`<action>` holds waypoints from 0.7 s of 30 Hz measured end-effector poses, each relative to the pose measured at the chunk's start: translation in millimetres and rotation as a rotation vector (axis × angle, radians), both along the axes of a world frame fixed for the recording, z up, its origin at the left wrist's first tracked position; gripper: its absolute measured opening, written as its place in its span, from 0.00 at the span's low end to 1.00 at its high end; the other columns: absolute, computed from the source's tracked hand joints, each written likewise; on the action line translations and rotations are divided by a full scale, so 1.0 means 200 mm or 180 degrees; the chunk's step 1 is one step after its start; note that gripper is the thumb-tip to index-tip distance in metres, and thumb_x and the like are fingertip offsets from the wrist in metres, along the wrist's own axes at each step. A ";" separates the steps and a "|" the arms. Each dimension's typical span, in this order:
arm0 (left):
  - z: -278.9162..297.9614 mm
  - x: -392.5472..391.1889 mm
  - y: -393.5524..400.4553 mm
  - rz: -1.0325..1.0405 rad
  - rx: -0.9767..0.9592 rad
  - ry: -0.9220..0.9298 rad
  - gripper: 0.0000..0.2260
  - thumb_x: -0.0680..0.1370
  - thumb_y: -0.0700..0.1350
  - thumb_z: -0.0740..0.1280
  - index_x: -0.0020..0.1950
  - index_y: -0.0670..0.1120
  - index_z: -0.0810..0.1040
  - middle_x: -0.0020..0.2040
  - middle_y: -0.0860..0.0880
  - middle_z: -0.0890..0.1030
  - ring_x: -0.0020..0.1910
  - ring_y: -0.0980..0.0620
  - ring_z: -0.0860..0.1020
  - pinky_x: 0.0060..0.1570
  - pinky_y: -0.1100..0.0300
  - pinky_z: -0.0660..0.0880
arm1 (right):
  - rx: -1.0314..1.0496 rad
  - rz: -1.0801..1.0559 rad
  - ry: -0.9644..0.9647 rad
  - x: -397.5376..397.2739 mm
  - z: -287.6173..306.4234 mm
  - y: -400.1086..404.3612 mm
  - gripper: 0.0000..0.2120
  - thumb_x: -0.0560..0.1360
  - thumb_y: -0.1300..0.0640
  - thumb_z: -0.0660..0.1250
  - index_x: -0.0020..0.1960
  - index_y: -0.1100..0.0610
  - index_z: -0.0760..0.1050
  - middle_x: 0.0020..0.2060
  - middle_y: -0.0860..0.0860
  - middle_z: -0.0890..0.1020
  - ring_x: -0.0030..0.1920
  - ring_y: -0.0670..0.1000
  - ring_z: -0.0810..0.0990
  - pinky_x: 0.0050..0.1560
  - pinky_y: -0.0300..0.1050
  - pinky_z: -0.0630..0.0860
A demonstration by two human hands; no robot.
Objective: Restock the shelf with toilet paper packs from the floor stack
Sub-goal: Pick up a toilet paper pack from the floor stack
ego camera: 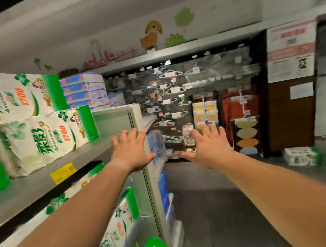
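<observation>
Green-and-white toilet paper packs lie on the grey shelf at the left: one pack on the shelf board, another stacked on top of it. More packs fill the shelf below. A small stack of the same packs sits on the floor at the far right. Both my arms reach forward. My left hand is spread, fingers straight, at the right end of the shelf by its upright. My right hand is spread in the aisle and holds nothing.
Blue tissue packs stand on the upper shelf behind the green ones. A dark pegboard wall with hangers closes the aisle ahead. The grey floor stretches between me and the floor stack. A brown panel with posters stands right.
</observation>
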State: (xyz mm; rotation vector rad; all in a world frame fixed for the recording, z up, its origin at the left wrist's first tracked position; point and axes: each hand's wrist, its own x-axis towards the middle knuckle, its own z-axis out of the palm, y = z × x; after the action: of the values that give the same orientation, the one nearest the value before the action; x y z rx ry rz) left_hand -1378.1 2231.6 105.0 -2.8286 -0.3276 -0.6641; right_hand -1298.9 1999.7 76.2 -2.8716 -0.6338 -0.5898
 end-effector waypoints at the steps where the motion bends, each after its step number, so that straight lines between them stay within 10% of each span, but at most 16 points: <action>1: -0.04 0.05 -0.11 -0.0145 -0.0049 0.0083 0.41 0.74 0.71 0.65 0.81 0.54 0.56 0.80 0.48 0.59 0.76 0.41 0.57 0.74 0.39 0.57 | -0.0019 -0.0114 0.0005 -0.01 -0.01 -0.12 0.45 0.72 0.22 0.54 0.80 0.47 0.54 0.80 0.56 0.55 0.79 0.62 0.50 0.77 0.66 0.48; 21: -0.56 0.79 -1.58 -0.1444 -0.0150 0.0854 0.40 0.75 0.69 0.64 0.81 0.54 0.55 0.78 0.46 0.61 0.77 0.39 0.57 0.74 0.36 0.56 | 0.0046 -0.1489 0.0569 0.15 -0.41 -1.59 0.43 0.75 0.25 0.53 0.82 0.49 0.51 0.81 0.58 0.53 0.80 0.64 0.49 0.77 0.66 0.47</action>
State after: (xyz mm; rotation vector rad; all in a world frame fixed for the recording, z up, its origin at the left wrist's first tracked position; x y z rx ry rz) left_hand -1220.5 1915.4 -6.8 -3.0080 0.3580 -0.3423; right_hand -1269.9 1681.0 -6.3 -3.0195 0.0746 -0.3766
